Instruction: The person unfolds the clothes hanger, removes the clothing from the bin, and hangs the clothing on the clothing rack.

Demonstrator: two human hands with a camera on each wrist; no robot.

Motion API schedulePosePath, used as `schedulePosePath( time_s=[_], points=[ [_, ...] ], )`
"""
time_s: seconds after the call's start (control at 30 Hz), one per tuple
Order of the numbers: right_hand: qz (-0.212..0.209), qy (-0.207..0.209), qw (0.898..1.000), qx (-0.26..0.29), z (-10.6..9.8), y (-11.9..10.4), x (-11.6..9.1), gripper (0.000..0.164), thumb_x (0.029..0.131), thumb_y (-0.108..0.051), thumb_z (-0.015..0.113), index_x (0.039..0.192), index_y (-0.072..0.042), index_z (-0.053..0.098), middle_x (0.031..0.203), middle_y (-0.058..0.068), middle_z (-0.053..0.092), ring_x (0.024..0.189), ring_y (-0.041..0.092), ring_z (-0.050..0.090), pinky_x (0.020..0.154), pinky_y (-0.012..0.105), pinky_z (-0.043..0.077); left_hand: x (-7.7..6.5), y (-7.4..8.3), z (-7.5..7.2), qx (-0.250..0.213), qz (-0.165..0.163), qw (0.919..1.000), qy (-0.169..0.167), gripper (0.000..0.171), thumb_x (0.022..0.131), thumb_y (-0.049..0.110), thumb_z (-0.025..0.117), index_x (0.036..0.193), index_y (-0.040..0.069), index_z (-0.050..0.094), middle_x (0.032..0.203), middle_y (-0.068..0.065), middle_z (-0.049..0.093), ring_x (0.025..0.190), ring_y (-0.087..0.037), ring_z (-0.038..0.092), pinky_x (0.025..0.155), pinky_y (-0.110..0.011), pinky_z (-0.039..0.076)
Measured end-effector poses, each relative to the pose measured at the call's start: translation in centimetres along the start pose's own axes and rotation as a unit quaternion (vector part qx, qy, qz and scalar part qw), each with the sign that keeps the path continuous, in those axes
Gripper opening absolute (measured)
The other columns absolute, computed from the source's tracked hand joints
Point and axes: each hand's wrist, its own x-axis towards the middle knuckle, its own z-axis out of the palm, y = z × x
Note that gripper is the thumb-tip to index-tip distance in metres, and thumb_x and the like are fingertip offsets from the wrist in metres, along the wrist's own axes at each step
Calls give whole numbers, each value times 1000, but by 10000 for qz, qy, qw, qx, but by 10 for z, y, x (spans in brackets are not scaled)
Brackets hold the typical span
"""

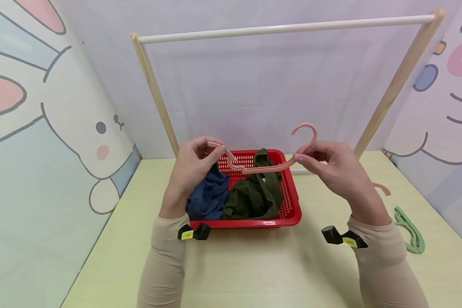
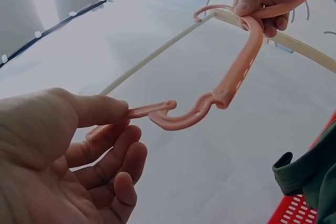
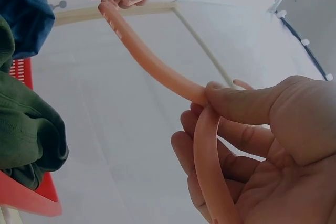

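A pink folding clothes hanger (image 1: 265, 169) is held between both hands above a red basket (image 1: 292, 201). My left hand (image 1: 192, 164) pinches the end of one arm with thumb and index finger; the other fingers curl loosely below, as the left wrist view shows. Near the base of the hook, my right hand (image 1: 333, 167) grips the hanger between thumb and fingers. In the right wrist view, another arm (image 3: 207, 166) of the hanger runs down across that palm. Inside the basket lie a blue garment (image 1: 209, 196) and a dark green garment (image 1: 254, 194).
Behind the basket stands a rack with a white rail (image 1: 285, 28) and wooden posts (image 1: 398, 85). A folded green hanger (image 1: 412, 233) lies on the table (image 1: 254, 269) at the right. Part of another pink hanger (image 1: 382, 188) shows beyond the right wrist.
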Motion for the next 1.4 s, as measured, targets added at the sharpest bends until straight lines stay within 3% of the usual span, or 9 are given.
schedulePosePath(
  time_s=[0.17,0.4,0.67,1.0,1.2,1.4],
  points=[
    [94,158,9998,-101,-4,1,-2,14,107,-24,79,116,-14,86,101,-3,80,91,18,70,76,21,52,0,0,-1,-7,-29,10000,-81,16,108,13,75,117,1,79,111,-26,75,89,-24,69,76,-30,55],
    [312,505,9982,20,-15,6,-6,21,107,-24,79,123,-12,83,102,-8,79,89,19,66,72,21,52,1,0,-3,44,-93,9999,-31,14,107,13,76,114,2,80,109,-11,74,92,-25,67,78,-30,55],
    [398,767,9958,286,-20,8,-8,24,106,-22,80,125,-8,82,101,-10,79,89,18,65,74,21,53,0,-1,-6,220,-166,9993,-254,15,108,15,75,115,3,80,103,-13,73,87,-30,63,75,-30,53],
    [394,938,9936,486,-20,5,-8,24,105,-23,81,123,-7,83,99,-8,80,88,20,65,74,22,53,-1,-2,-7,456,-294,9976,-425,17,109,18,74,116,3,80,105,-13,74,86,-26,65,77,-30,54],
    [331,950,9941,403,-20,5,-8,23,105,-24,81,122,-8,83,98,-8,80,86,19,62,71,22,51,-1,-3,-8,468,-305,9968,-574,20,110,16,74,117,-1,79,105,-12,74,89,-27,66,80,-33,56],
    [289,1137,9930,128,-20,3,-9,22,104,-29,82,120,-13,85,97,-8,79,90,19,64,74,23,50,-1,-3,-7,613,-373,9954,-632,18,110,19,74,114,3,80,103,-10,75,89,-27,65,77,-31,54]
  ],
)
